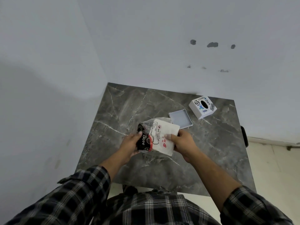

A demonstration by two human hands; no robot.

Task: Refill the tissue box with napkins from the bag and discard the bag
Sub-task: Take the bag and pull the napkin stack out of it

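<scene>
Left hand [129, 143] clamped on the tissue bag [146, 140], right hand [180, 142] pinching the napkin stack [165, 135] mid-frame: best draw straight, keeping the stack square.

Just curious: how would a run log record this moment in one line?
both hands grip clear plastic napkin bag | white tissue box apart | tray empty

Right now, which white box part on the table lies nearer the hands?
The shallow plain tray, touching the napkin bag; the stickered box with the oval slot sits farther back.
</scene>
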